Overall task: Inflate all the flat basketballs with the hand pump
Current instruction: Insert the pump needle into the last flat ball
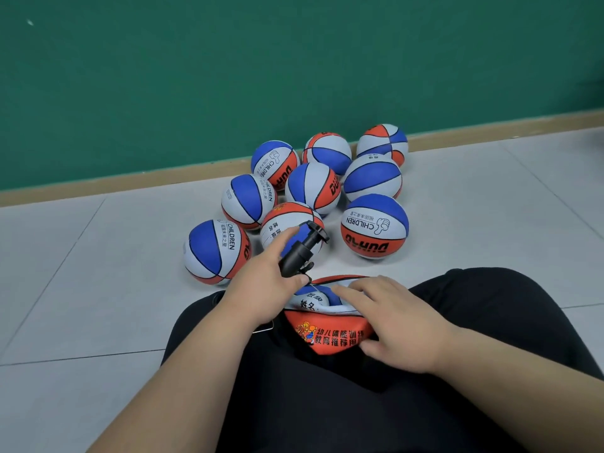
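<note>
9 round blue, white and orange basketballs (374, 225) sit on the grey tiled floor (114, 273), seemingly done. 1 collapsed orange basketball (327, 335) lies on the lap, pressed under the right hand (395, 325), whose fingers are straight. The left hand (261, 289) fingers curl round the black plastic hand pump (300, 253) just above it. This ball appears not yet inflated.

This is looking like a school sports room: a green wall (228, 76) is rising above wooden skirting (490, 132), pale tiles are covering the floor (98, 273), and balls (374, 225) marked CHILDREN are lying clustered.
</note>
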